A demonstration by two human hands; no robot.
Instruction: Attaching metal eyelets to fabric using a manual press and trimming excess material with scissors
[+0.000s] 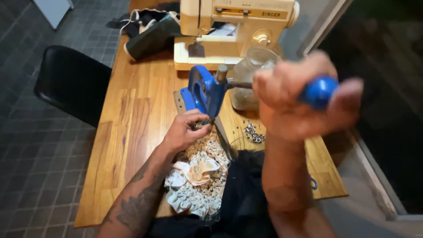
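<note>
Gripping the blue knob (319,91) at the end of the press lever, the right hand (296,102) has its fingers wrapped tight around it, raised close to the camera and blurred. The lever runs back to a blue hand press (203,91) standing on the wooden counter (132,132). Under the press head, the left hand (184,131) pinches the edge of a ruffled cream fabric (198,178) between thumb and fingers; the fabric trails toward the person over a dark cloth (244,202). Small metal eyelets (254,133) lie scattered just right of the press. A glass jar (252,79) stands behind the lever, with a cream sewing machine (233,31) farther back and a black chair (72,83) beside the counter.
</note>
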